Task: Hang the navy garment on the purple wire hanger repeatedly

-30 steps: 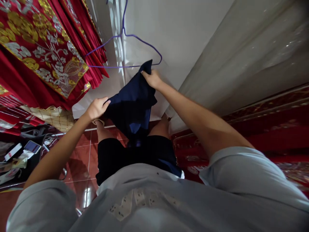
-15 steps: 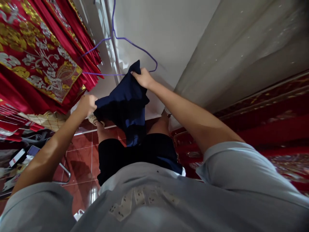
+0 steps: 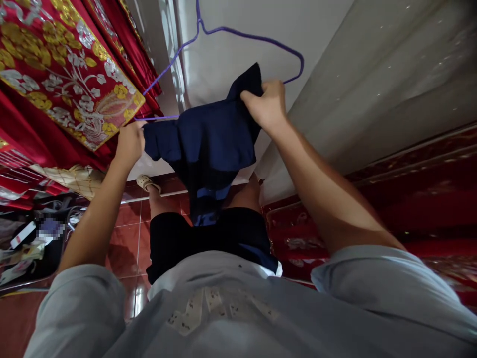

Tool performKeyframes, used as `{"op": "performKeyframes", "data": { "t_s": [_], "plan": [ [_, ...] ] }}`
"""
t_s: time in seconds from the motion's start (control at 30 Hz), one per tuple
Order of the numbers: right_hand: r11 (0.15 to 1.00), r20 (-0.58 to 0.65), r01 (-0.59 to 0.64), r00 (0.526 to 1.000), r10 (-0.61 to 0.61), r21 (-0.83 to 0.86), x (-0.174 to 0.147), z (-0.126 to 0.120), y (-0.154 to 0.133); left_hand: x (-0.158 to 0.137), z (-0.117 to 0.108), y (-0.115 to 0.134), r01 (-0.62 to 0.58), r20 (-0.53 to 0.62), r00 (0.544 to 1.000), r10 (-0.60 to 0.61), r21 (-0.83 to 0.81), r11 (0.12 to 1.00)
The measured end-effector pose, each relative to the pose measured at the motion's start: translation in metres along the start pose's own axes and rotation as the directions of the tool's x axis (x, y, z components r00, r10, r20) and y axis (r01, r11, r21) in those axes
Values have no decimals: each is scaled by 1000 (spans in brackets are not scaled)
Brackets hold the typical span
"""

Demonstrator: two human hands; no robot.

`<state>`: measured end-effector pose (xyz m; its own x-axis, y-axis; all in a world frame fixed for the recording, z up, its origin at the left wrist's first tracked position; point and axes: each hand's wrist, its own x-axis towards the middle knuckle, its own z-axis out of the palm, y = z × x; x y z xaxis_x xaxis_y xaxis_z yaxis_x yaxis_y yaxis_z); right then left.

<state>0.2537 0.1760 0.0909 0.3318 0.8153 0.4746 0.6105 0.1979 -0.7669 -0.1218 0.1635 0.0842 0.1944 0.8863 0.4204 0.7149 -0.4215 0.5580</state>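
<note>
A dark navy garment [image 3: 216,134] hangs stretched between my two hands, its lower part drooping toward my lap; its exact kind I cannot make out. My left hand [image 3: 129,144] is closed on its left edge, close to the lower left end of a purple wire hanger [image 3: 257,36]. At the garment's upper right corner, my right hand [image 3: 269,104] pinches the cloth between thumb and fingers. The hanger stands upright behind the garment, which hides most of its bottom bar. How the hanger is held up lies outside the view.
Red cloth with gold and silver flowers [image 3: 85,84] hangs at the left. A pale wall [image 3: 238,64] stands ahead, with a grey translucent curtain [image 3: 357,89] to the right. Low at left, a cluttered surface bears a phone-like white object [image 3: 23,234]. Red tiles [image 3: 124,243] cover the floor.
My right hand has moved up and right, spreading the garment wider. My left hand has risen slightly. The hanger appears larger and farther right in the view.
</note>
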Motion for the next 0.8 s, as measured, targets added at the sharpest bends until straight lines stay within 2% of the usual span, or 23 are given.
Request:
{"op": "performKeyframes", "data": {
  "t_s": [0.1, 0.17, 0.23, 0.3, 0.4, 0.47, 0.57, 0.63, 0.73, 0.8],
  "plan": [
    [999, 1, 34, 999, -34, -3, -6, -1, 2, -7, -1, -10, 61, 20, 997, -68, 251, 966],
    [998, 13, 59, 998, -60, 38, -5, 4, 8, -9, -6, -10, 82, -12, 997, -82, 309, 947],
    [992, 35, 77, 996, -81, 102, -1, 10, 14, -6, -11, -7, 76, -105, 994, -44, 328, 942],
    [984, 73, 90, 992, -102, 157, 3, 14, 20, 1, -14, -5, 21, -181, 983, 39, 320, 947],
    [974, 118, 108, 984, -134, 199, 4, 14, 25, 19, -14, -4, -78, -217, 967, 131, 239, 968],
    [972, 128, 107, 983, -135, 208, 0, 14, 25, 32, -11, -2, -87, -224, 967, 125, 171, 981],
    [977, 112, 76, 989, -100, 201, -10, 23, 23, 55, -4, 13, -74, -223, 970, 94, 96, 993],
    [981, 100, 56, 992, -76, 185, -17, 32, 21, 68, 1, 33, -119, -206, 969, 136, 91, 989],
    [985, 103, 63, 991, -80, 158, -23, 40, 18, 79, 7, 62, -204, -247, 939, 238, 155, 967],
    [983, 70, 119, 989, -129, 139, -22, 32, 18, 79, 7, 70, -188, -270, 931, 246, 224, 956]
  ]
}}
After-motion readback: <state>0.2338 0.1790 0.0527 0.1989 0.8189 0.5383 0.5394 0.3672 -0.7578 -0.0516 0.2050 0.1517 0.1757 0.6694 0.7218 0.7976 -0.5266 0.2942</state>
